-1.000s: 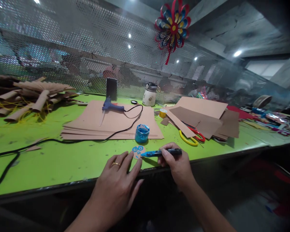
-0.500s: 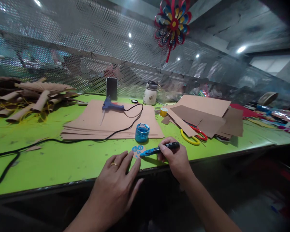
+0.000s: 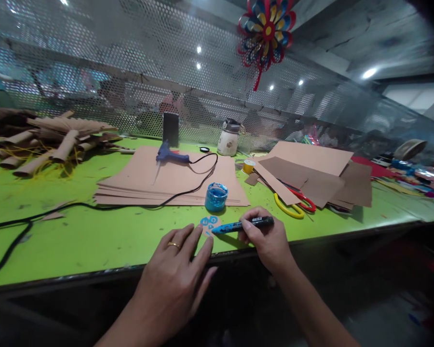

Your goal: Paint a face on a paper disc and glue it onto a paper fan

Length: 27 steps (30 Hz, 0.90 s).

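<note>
My right hand [image 3: 265, 236] is closed around a black marker [image 3: 244, 224] smeared with blue paint. Its blue tip meets, or hovers just over, a small tan paper cutout [image 3: 217, 223] bearing blue painted rings and marks. Fingers stretched out, my left hand [image 3: 181, 262] lies at the table's front edge, with fingertips at the cutout's left and lower side. It wears a gold ring. Right behind the cutout stands an uncovered jar of blue paint [image 3: 216, 198], streaked around its rim.
On the green table [image 3: 75, 246], a blue glue gun [image 3: 171, 155] lies on stacked brown paper [image 3: 137, 168], its black cord [image 3: 119, 208] running left. Scissors [image 3: 289, 208] and card sheets [image 3: 311, 178] lie right; cardboard tubes [image 3: 67, 144] left. A bottle [image 3: 228, 140] and phone [image 3: 170, 129] stand behind.
The whole view has shifted slightly, so things appear a little further right. The marker tip stays by the lower right of the cutout; both hands keep nearly the same pose.
</note>
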### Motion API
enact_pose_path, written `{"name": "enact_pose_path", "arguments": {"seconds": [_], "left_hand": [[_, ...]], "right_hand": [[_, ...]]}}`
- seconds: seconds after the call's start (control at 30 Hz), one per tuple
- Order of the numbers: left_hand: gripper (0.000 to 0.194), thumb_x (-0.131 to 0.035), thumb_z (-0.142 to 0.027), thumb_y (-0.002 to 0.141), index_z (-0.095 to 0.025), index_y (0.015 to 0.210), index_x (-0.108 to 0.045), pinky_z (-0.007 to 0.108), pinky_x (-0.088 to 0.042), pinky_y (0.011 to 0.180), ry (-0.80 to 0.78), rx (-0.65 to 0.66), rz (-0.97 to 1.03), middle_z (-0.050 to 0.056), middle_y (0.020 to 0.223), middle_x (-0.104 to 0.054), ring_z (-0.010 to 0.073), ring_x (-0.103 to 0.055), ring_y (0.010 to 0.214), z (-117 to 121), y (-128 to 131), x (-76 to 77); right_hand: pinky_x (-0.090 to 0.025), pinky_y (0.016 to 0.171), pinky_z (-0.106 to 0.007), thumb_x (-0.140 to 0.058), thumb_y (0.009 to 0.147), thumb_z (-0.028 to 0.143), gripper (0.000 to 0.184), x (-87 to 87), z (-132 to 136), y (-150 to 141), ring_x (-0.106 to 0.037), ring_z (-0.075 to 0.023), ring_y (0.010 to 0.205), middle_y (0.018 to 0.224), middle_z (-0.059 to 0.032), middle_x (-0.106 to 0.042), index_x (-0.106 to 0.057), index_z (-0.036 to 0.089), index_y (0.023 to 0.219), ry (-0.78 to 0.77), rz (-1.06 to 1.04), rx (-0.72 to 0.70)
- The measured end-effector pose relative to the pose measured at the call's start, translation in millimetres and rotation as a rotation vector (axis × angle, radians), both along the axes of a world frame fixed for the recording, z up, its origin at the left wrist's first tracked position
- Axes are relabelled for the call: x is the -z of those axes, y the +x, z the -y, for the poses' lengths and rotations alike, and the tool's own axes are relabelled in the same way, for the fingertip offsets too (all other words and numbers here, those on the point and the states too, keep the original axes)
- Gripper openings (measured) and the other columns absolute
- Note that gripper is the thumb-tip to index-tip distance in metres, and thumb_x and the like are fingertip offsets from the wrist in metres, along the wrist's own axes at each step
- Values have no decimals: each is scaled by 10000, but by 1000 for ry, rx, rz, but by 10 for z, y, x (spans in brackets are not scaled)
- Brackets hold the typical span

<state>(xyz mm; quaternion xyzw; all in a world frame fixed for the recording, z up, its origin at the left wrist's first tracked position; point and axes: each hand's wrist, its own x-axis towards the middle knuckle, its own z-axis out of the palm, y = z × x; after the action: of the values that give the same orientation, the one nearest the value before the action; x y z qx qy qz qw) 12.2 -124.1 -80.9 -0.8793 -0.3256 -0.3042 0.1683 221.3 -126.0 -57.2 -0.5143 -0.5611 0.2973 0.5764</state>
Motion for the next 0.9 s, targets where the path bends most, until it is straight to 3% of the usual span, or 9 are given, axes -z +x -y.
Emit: {"name": "enact_pose_path", "arguments": {"seconds": [0.43,0.9], "left_hand": [[377,-551,-269,872,-141,1225,-587,541,-430,953,-25,2,-21,174,1244,-603,348,-530,1155,8,-5,8],[374,-549,-270,875,-150,1228,-581,543,-436,951,-28,6,-18,164,1240,-607,343,-532,1153,5,2,-1]], "right_hand": [[-411,525,-227,-608,825,268,105,-15,42,64,-520,-111,525,597,17,-609,-604,173,782,-2,92,-59],[-404,502,-229,-613,816,270,114,16,82,101,-510,-109,492,560,22,-605,-600,175,754,6,17,-44]]}}
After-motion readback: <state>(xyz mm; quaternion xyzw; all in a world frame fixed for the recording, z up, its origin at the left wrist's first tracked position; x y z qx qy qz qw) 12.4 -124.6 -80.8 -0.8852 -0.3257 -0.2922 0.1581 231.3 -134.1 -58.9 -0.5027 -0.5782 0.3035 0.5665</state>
